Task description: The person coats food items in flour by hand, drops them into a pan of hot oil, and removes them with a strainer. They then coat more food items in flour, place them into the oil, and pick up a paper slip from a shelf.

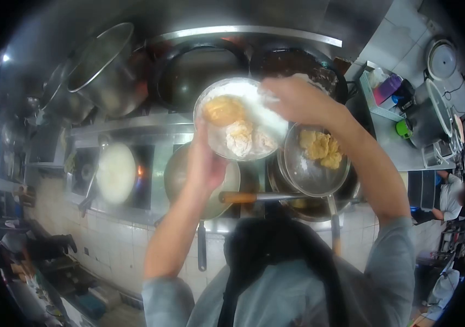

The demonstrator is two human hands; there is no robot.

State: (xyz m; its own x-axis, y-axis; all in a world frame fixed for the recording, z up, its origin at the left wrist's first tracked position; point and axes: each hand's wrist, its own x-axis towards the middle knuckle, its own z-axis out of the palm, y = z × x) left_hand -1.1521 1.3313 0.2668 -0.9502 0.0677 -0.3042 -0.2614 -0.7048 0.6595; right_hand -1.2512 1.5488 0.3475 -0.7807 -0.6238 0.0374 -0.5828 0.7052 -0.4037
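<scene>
**Bowl held over the stove: surroundings, clearance, contents**

Surroundings: A dark wok (200,73) lies behind the bowl and a tilted steel pot (104,68) stands to its left. A round strainer (314,161) carrying yellowish battered pieces rests over a pan, just beside the bowl's right rim. A wooden ladle handle (254,197) crosses under the bowl, towards the strainer.

Clearance: The stove (134,128) is crowded, with vessels close together all round the bowl. Long handles project over the tiled front edge towards the person.

Item: The metal bowl (210,92) is held above the stove's middle. It contains white flour, pale floured pieces (246,137) and one yellow lump.

The left hand (205,163) supports the bowl from beneath, its fingers closed on the near rim. The right hand (298,101) sits at the far rim. It is blurred, so its fingers' state cannot be told.
</scene>
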